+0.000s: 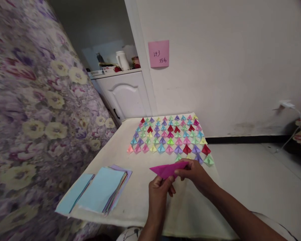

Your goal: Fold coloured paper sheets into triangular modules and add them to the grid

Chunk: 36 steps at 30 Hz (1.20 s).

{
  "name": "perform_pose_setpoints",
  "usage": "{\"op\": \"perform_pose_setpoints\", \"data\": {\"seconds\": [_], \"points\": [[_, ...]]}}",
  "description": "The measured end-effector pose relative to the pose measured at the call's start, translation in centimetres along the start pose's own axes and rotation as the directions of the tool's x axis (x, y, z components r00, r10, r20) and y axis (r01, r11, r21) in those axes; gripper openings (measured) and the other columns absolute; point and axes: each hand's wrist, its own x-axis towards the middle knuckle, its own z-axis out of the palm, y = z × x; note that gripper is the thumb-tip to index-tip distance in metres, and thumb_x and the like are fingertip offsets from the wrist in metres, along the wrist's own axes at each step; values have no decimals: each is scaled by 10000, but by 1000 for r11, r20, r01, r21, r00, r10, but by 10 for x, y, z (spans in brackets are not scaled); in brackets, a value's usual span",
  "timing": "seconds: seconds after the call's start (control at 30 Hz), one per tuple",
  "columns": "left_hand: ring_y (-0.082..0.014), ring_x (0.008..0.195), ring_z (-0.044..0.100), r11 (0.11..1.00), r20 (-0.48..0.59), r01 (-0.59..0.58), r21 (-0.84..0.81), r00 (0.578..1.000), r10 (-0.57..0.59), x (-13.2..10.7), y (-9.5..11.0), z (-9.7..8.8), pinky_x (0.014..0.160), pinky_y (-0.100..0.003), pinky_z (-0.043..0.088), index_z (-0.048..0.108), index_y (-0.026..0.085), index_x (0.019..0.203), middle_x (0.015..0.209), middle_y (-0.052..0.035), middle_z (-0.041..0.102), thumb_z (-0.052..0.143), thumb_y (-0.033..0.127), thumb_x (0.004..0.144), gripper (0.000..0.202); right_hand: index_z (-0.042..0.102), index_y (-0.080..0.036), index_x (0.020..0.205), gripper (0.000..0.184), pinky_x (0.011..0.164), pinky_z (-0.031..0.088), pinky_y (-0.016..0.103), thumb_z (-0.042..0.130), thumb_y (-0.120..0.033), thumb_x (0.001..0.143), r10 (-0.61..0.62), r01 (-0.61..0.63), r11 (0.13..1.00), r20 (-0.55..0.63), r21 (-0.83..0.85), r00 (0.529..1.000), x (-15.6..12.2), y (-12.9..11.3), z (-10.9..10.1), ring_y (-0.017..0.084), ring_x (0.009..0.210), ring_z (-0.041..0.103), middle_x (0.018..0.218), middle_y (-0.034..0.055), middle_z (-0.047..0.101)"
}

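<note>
A magenta sheet of origami paper, folded into a triangle, is held in the air above the table by both hands. My left hand pinches its lower edge between thumb and fingers. On the right corner, my right hand is closed with thumb and fingertips. Beyond the hands, rows of small folded paper pieces in many colours cover the far part of the table. To the left lies a stack of coloured paper with a light blue sheet on top.
A second, thinner paper stack lies at the left edge of the cream-covered table. A floral curtain hangs at left. A pink note is stuck on the wall. Behind stands a white cabinet with a jug.
</note>
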Motion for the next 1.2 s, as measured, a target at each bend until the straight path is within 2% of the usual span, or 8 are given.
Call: {"op": "perform_pose_setpoints", "data": {"seconds": [0.13,0.23,0.33,0.43,0.6,0.73,1.03,1.2], "points": [[-103,389,462,999,70,-19,28,997,17,12,20,12,421,-208,366,651,127,677,396,26,552,702,365,663,243,669,-156,836,268,603,454,255,738,-305,625,-23,23,1000,-76,-5,997,3,-17,-12,145,646,572,695,11,636],[-105,398,476,997,113,-43,68,993,35,24,31,23,428,-208,368,648,128,658,406,21,560,718,348,644,231,685,-179,875,287,727,473,299,736,-319,630,-114,102,986,-88,-129,990,4,-33,-29,188,794,600,835,33,645],[-104,401,476,993,166,-52,104,985,34,31,29,34,430,-207,368,659,129,694,407,27,555,701,326,660,204,702,-196,898,281,758,464,303,732,-312,643,-159,133,954,-79,-270,984,3,-41,-46,202,860,593,897,41,641],[-104,394,469,992,214,-36,121,977,9,33,19,40,435,-209,372,675,129,780,400,34,552,666,310,690,202,697,-189,906,283,750,467,299,734,-289,645,-98,78,959,-59,-271,993,2,-40,-56,199,850,608,912,45,662],[-109,396,484,989,242,-19,148,970,-17,27,7,40,441,-212,377,675,122,755,407,22,567,669,277,680,172,678,-148,814,185,618,462,252,710,-240,657,15,-11,986,23,-167,1000,1,-32,-52,150,664,611,716,18,674],[-121,413,512,989,247,-17,148,969,-20,23,5,37,436,-215,381,667,127,743,429,18,575,661,277,682,162,640,-144,691,99,493,371,201,678,-233,675,9,-12,971,-15,-239,1000,2,-31,-45,93,509,514,547,-34,582],[-108,371,481,989,244,12,146,968,-47,20,3,34,404,-201,336,576,165,568,386,30,537,653,297,666,182,615,-148,682,179,462,322,199,680,-313,664,10,-41,953,-102,-301,995,9,-25,-52,81,474,439,515,-47,506],[-110,402,491,992,257,27,120,965,-58,22,2,30,429,-205,351,568,165,576,411,27,546,674,313,650,197,599,-145,663,214,463,318,200,688,-339,648,13,-53,954,-134,-295,991,10,-34,-49,80,478,438,526,-41,509]]}}
